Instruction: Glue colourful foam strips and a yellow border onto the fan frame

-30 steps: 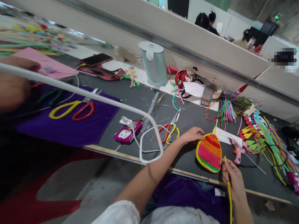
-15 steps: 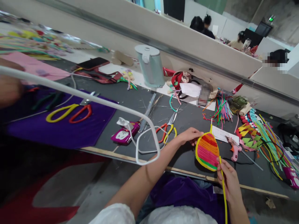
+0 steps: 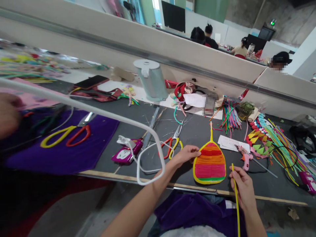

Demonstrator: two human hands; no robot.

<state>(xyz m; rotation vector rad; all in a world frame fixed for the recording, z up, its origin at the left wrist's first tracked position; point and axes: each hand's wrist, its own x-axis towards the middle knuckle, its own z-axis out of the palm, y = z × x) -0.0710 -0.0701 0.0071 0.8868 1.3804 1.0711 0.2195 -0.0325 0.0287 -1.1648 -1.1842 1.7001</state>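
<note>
My left hand (image 3: 189, 154) pinches the left edge of a striped pipe-cleaner fan (image 3: 209, 163). The piece has a yellow rim, a thin handle pointing away from me, and red, orange, pink and green bands. It is held just over the bench, face up. In my right hand (image 3: 243, 184), thumb and fingers close on a long yellow pipe cleaner (image 3: 237, 200), whose short tip sticks up and whose rest hangs down past the bench edge. A small gap parts this hand from the fan. Scissors with red and yellow handles (image 3: 175, 141) lie beyond my left forearm.
A white lamp-like frame (image 3: 158, 131) crosses the left side above the bench. A pink glue gun (image 3: 247, 159) lies right of the fan, near pipe-cleaner bundles (image 3: 230, 113). A pale blue jug (image 3: 151, 80) stands behind. Another person's hand (image 3: 8, 115) is at far left.
The fan has turned to show its face more broadly. My right hand, with the yellow pipe cleaner, has come apart from the fan's edge. The head view has shifted slightly.
</note>
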